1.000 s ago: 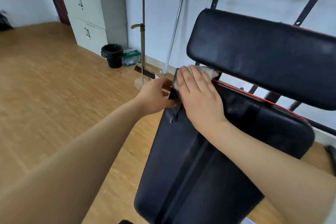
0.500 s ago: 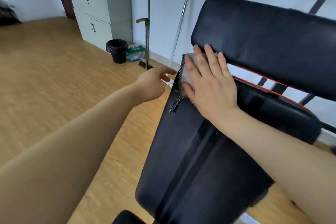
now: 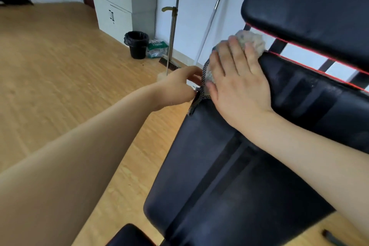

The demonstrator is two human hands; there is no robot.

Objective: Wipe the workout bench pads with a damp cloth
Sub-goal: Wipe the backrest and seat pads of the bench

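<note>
A black workout bench fills the right half of the view: a long lower pad [image 3: 229, 175] and a raised upper pad [image 3: 311, 6] with red piping. A pale, crumpled cloth [image 3: 252, 41] with a dark mesh edge lies on the far left corner of the lower pad. My right hand [image 3: 237, 84] lies flat on the cloth, pressing it against the pad, fingers spread. My left hand [image 3: 177, 88] is at the pad's left edge, its fingers touching the cloth's hanging mesh edge; whether it grips the edge is hard to tell.
A wooden floor [image 3: 60, 86] stretches to the left. Against the white wall stand grey filing cabinets [image 3: 119, 0], a black bin [image 3: 137, 44], a green packet [image 3: 156, 48], a broom [image 3: 171, 32] and a metal bar [image 3: 213, 12]. Another black pad [image 3: 129, 235] shows at the bottom.
My right hand and the cloth slid toward the gap under the upper pad. My left hand came back to the cloth's mesh edge. The camera moved closer to the bench.
</note>
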